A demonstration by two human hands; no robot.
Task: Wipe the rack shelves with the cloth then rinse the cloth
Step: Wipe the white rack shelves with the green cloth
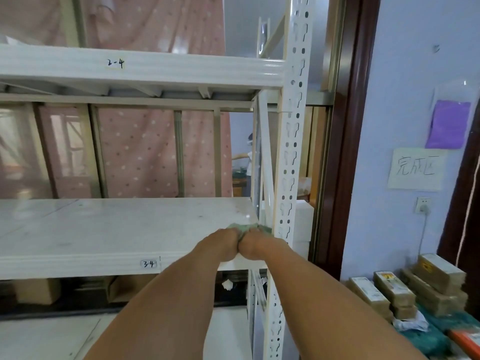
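A white metal rack stands in front of me with a middle shelf [104, 229] labelled 3-4 and an upper shelf [155, 71] labelled 2-4. A pale green cloth [262, 228] lies bunched at the right end of the middle shelf, close to the perforated upright post [291, 152]. My left hand [220, 245] and my right hand [255, 245] sit side by side, knuckles touching, both pressed down on the cloth. Most of the cloth is hidden under the hands.
Cardboard boxes [39, 291] sit under the shelf. Stacked brown packages [405, 289] lie on the floor at the right by a blue wall with a paper sign [415, 168] and a socket [422, 205]. A pink dotted curtain [145, 152] hangs behind the rack. A person [248, 157] stands far behind.
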